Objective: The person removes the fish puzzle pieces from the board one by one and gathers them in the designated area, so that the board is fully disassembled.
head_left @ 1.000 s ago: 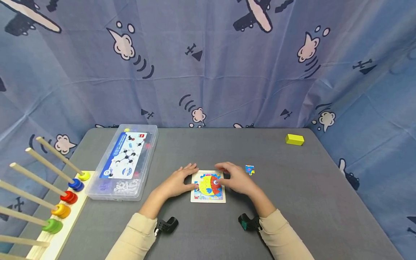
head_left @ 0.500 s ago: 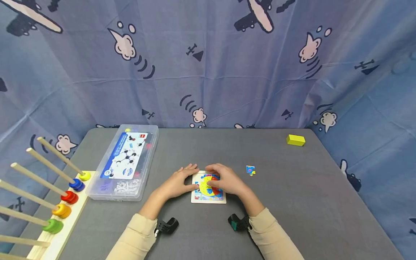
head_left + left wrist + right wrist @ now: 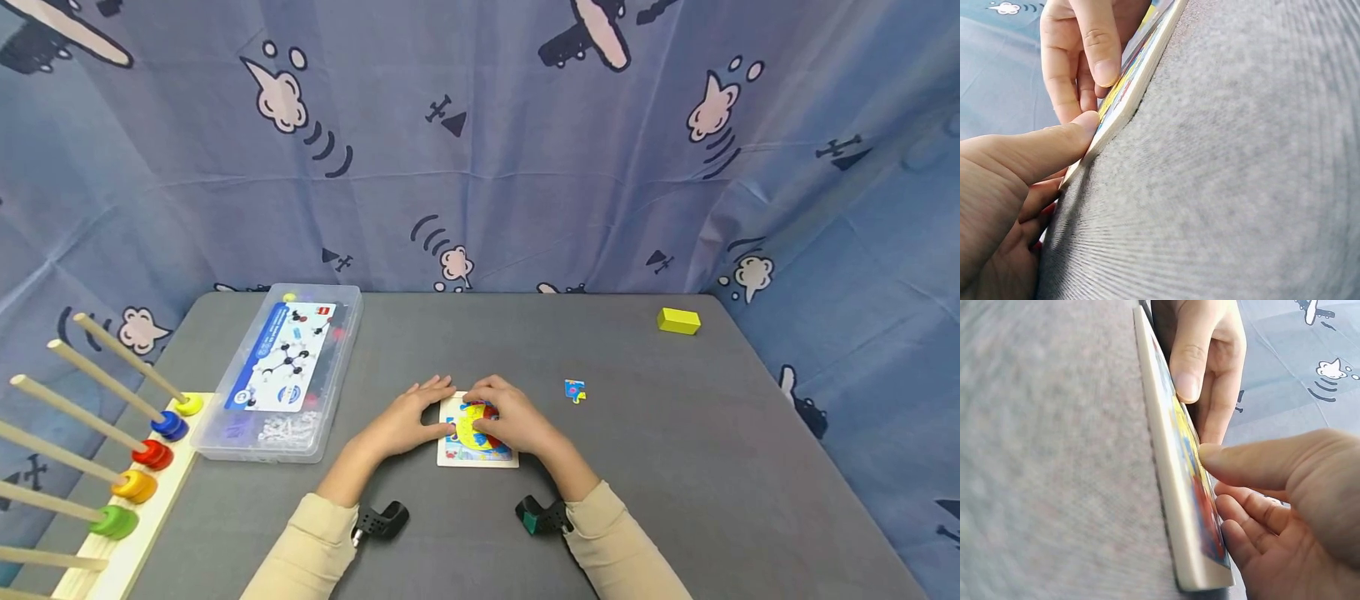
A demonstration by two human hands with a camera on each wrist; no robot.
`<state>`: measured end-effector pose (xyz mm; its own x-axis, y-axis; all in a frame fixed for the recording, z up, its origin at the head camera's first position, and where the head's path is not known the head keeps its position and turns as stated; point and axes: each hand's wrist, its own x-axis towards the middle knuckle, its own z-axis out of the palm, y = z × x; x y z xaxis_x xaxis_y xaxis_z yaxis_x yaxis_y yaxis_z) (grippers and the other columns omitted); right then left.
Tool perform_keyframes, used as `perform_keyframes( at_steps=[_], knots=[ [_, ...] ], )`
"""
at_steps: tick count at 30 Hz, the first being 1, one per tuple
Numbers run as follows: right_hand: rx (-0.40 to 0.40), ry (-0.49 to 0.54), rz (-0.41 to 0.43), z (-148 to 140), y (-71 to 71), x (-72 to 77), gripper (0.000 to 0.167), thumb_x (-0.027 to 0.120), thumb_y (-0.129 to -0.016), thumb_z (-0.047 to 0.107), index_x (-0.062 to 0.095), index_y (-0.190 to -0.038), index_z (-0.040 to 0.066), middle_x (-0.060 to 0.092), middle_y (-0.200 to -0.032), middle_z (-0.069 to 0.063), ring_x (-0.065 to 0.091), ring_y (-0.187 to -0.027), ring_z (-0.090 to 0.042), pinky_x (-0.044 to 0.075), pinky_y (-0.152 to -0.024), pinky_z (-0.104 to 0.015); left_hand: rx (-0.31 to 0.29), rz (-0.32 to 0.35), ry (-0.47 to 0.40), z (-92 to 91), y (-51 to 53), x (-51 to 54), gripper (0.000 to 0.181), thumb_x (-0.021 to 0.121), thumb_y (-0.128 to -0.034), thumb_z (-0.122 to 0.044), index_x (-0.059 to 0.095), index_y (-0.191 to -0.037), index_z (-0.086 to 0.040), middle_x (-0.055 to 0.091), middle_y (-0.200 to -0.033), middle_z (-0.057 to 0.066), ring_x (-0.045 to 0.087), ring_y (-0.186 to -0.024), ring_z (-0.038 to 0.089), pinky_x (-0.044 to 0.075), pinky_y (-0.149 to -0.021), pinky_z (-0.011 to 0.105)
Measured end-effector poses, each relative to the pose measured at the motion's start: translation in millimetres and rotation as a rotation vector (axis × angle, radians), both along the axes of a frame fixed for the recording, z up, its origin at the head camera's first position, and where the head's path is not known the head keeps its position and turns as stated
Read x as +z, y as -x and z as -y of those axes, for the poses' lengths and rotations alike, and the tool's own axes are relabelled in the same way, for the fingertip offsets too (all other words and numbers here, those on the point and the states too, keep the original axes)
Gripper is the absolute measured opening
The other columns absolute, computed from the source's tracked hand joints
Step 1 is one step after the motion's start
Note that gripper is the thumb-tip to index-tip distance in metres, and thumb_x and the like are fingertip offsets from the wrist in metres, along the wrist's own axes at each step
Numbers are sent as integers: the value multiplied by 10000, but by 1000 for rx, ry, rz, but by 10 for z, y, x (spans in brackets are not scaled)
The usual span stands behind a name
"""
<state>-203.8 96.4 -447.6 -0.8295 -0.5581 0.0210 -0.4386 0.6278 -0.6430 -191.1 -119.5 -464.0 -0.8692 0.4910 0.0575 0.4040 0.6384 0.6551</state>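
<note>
A small square jigsaw puzzle (image 3: 477,457) in a pale wooden frame lies flat on the grey table, showing a yellow and red picture. My left hand (image 3: 402,423) holds its left side, thumb on the frame and fingers by the upper left corner. My right hand (image 3: 514,419) reaches over the right side; its thumb touches the picture (image 3: 1188,450) and its fingers lie at the far edge. In the left wrist view the puzzle (image 3: 1124,106) is seen edge-on. A loose blue puzzle piece (image 3: 574,390) lies right of my right hand.
A clear plastic box (image 3: 281,375) with a molecule label stands to the left. Beside it is a wooden peg rack (image 3: 146,517) with coloured rings. A yellow block (image 3: 678,321) sits at the far right, before a blue printed curtain (image 3: 480,150).
My right hand has moved left over the puzzle, its thumb shifting from the red part to the yellow. My left hand and the puzzle have stayed in place.
</note>
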Motion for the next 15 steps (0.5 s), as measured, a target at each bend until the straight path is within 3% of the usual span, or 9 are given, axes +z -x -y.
perform_keyframes(
  at_steps=[15],
  knots=[
    [25,19,-1,14,-26,7,280,659,-852,55,661,-1132,58,514,-1218,-81,471,-1136,-245,418,-974,-448,5,2,10,2,-9,9,602,682,-869,-308,496,-1371,-34,390,-1492,120,280,-1423,285,173,-1170,516]
  ],
)
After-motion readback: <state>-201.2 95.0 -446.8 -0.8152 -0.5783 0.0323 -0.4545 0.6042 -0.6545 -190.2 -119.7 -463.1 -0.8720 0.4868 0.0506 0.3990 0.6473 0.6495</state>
